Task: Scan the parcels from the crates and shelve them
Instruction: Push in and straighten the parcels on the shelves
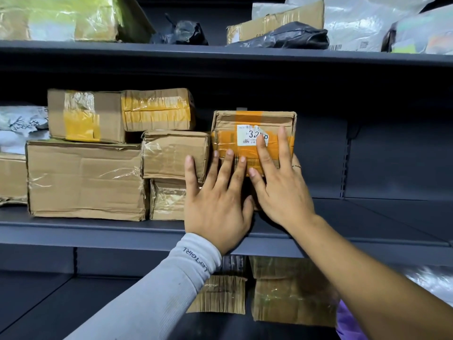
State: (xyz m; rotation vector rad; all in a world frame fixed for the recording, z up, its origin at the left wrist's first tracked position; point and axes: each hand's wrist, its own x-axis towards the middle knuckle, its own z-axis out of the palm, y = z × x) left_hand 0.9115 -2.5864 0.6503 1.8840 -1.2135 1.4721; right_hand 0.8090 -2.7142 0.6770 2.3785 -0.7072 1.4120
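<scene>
left hand [217, 204] | flat | right hand [282, 185] | flat on parcel [253, 141] face | likely pressing

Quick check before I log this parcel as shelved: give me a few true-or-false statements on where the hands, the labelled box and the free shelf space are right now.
1. Both hands, left hand and right hand, lie with straight fingers against the labelled box. True.
2. The labelled box is on the top shelf. False: it is on the middle shelf, under the top shelf.
3. The box's white label faces outward. True.
4. The middle shelf right of the labelled box is packed with parcels. False: no parcels show there.
5. The left arm wears a grey sleeve. True.
</scene>
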